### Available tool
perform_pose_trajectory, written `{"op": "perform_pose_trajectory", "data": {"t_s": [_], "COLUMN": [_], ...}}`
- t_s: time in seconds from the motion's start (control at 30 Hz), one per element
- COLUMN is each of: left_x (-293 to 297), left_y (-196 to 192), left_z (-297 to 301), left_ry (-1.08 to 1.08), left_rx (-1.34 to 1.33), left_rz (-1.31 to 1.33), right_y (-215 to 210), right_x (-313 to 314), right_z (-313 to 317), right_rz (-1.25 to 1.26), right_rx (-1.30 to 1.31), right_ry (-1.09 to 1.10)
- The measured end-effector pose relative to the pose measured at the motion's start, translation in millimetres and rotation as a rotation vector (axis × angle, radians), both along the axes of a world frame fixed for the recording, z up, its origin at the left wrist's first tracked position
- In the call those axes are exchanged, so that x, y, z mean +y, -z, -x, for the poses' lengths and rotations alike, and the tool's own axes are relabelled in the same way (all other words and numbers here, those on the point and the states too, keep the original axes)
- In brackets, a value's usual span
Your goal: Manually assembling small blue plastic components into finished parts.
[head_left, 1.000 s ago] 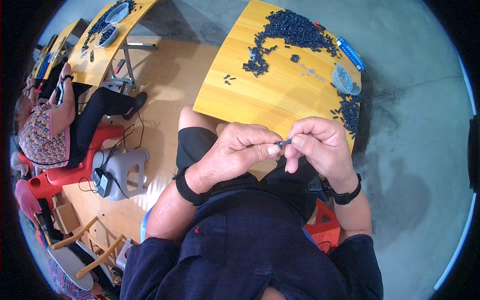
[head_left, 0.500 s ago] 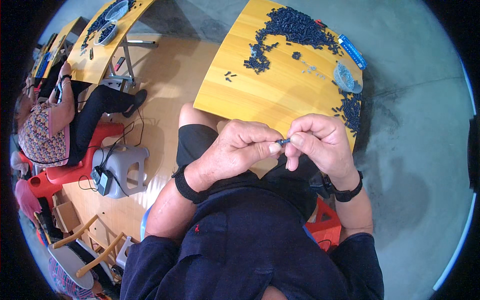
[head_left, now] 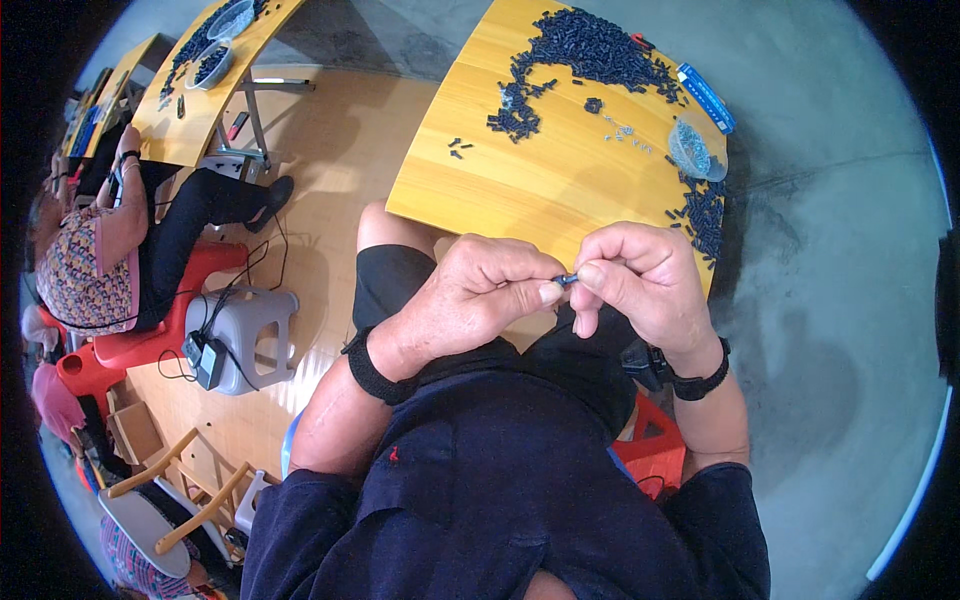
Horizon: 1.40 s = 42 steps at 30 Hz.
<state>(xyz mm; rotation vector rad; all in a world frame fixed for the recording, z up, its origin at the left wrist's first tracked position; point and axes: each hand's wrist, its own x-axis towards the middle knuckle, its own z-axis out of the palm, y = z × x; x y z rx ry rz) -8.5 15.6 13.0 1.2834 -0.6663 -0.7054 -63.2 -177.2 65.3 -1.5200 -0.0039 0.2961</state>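
Above my lap, near the table's front edge, my left hand pinches a small dark part between thumb and forefinger. My right hand grips the other end of that part with its thumb and index finger. Its exact kind is too small to make out, and the fingertips cover most of it. On the yellow table ahead lies a large heap of small black parts. A few small silvery pieces are scattered near the heap.
At the table's right stand a clear plastic bowl of small shiny pieces and a blue box. More black parts line the right edge. On the left, a person sits at another table; a grey stool stands behind.
Both hands keep their pinch on the small dark part, with only slight shifts of the fingers. The right wrist has moved a little to the right.
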Motion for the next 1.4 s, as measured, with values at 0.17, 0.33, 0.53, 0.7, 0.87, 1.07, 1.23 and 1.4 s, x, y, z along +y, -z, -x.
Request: {"op": "perform_pose_trajectory", "data": {"t_s": [0.17, 0.33, 0.53, 0.7, 0.87, 1.07, 1.23, 1.4], "left_x": [-1, -2, -4, -4, -4, -3, -2, -1], "left_y": [0, 2, 3, -1, 1, 2, 2, 2], "left_z": [0, 0, -3, -7, -7, -6, -6, -6], "left_ry": [-0.019, -0.052, -0.088, -0.074, -0.106, -0.117, -0.116, -0.119], "left_rx": [-0.012, -0.038, -0.116, -0.183, -0.232, -0.235, -0.207, -0.185], "left_rz": [-0.002, -0.002, 0.013, 0.052, 0.11, 0.123, 0.117, 0.111], "right_y": [0, 2, 0, 1, -3, -5, -3, -2], "right_x": [2, 1, 2, -2, -1, 2, 5, 7], "right_z": [-2, -4, -7, -8, -9, -9, -11, -11], "right_rz": [-0.008, -0.024, 0.026, -0.105, -0.107, -0.044, -0.065, -0.031], "right_rx": [0.026, 0.019, -0.039, -0.025, -0.04, -0.075, -0.083, -0.092], "right_ry": [0.006, 0.004, -0.003, 0.025, 0.031, 0.009, 0.011, 0.01]}}
